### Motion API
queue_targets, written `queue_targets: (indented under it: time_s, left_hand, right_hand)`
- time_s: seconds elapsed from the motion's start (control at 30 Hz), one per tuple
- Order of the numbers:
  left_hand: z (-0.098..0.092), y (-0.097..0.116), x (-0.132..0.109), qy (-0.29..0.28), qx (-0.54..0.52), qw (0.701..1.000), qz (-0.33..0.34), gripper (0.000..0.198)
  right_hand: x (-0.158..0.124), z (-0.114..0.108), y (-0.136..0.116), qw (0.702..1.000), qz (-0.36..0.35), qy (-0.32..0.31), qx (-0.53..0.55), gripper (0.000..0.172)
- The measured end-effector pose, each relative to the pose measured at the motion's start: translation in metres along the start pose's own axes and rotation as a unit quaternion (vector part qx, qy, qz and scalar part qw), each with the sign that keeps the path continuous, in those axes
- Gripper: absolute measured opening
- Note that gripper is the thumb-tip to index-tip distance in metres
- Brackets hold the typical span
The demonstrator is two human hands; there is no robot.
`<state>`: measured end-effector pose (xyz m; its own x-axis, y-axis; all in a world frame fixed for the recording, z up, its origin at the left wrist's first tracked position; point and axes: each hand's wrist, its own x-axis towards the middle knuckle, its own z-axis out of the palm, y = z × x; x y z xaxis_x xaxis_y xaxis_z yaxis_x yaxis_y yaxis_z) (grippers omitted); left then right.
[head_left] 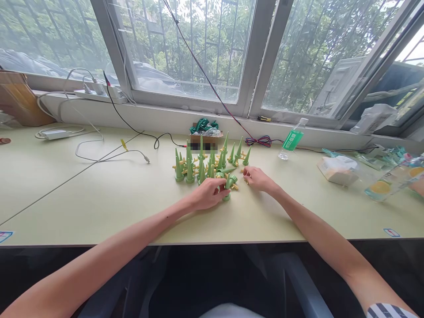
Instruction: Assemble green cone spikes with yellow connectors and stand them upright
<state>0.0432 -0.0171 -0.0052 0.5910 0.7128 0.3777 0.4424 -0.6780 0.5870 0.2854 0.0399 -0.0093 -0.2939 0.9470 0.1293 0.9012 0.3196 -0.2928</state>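
My left hand (212,193) is closed around a green cone-shaped spike (227,183), which stands upright on the table with its wide base down. To its right, my right hand (258,179) has its fingertips pinched together low over the table at a small yellow valve piece (245,180), mostly hidden by the fingers. Behind and left of my hands stands a cluster of similar green spikes (189,172), many with yellow side valves. A green spike (227,170) lies on its side just behind my left hand.
A small cardboard box (207,140) with green and clear wrapping sits behind the spikes. Right of it are coiled red-black wires (261,141), a green-labelled bottle (293,139) and a tissue pack (338,170). White cables (89,157) cross the left side of the table.
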Motion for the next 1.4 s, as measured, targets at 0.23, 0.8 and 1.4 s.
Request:
queue_targets:
  time_s: [0.23, 0.8, 1.4]
  left_hand:
    - [-0.001, -0.001, 0.000, -0.001, -0.032, 0.999, 0.012, 0.027]
    - [-0.001, 0.001, 0.000, 0.048, -0.012, 0.998, 0.024, 0.016]
    - [0.000, -0.006, 0.001, 0.166, -0.013, 0.986, 0.014, 0.017]
  right_hand:
    - [-0.003, -0.001, -0.002, 0.999, -0.037, -0.014, 0.024, 0.009]
    - [-0.007, -0.001, -0.023, 0.949, -0.164, 0.178, 0.202, 0.008]
    - [-0.025, 0.008, -0.052, 0.878, -0.250, 0.207, 0.353, 0.013]
